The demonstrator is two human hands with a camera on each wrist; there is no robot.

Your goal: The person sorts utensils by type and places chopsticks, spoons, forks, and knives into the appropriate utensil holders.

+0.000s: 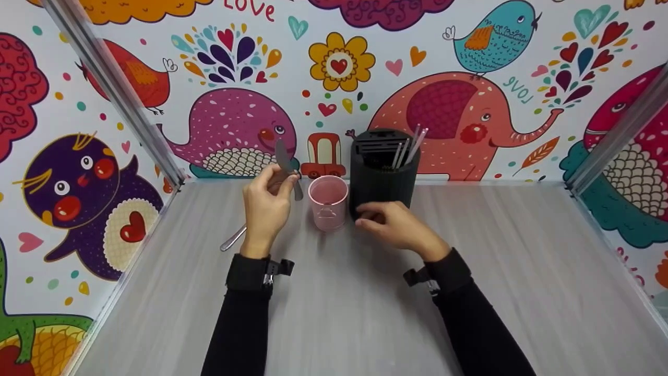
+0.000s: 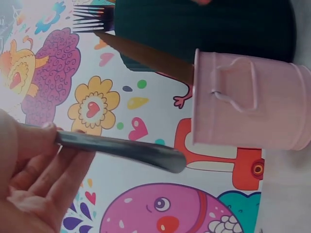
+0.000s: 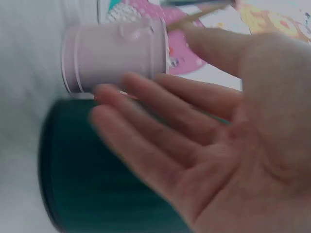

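My left hand [image 1: 267, 209] pinches a metal table knife [image 1: 283, 156] between thumb and fingers, its blade up and its handle [image 2: 160, 158] pointing down toward the pink cup [image 1: 327, 206]. That cup stands upright on the table, right of the knife and apart from it. A brownish blade-shaped piece [image 2: 150, 58] sticks out of the cup's mouth in the left wrist view. My right hand [image 1: 394, 225], its fingers extended, is in front of the dark utensil holder [image 1: 383, 190]; whether it touches the holder I cannot tell. Fork tines [image 2: 90, 19] rise from the holder.
A metal utensil's handle [image 1: 233, 238] lies on the grey table [image 1: 334, 313] beside my left wrist; its other end is hidden by the hand. Cartoon-printed walls [image 1: 235, 125] with metal corner posts [image 1: 120, 94] enclose the back and sides.
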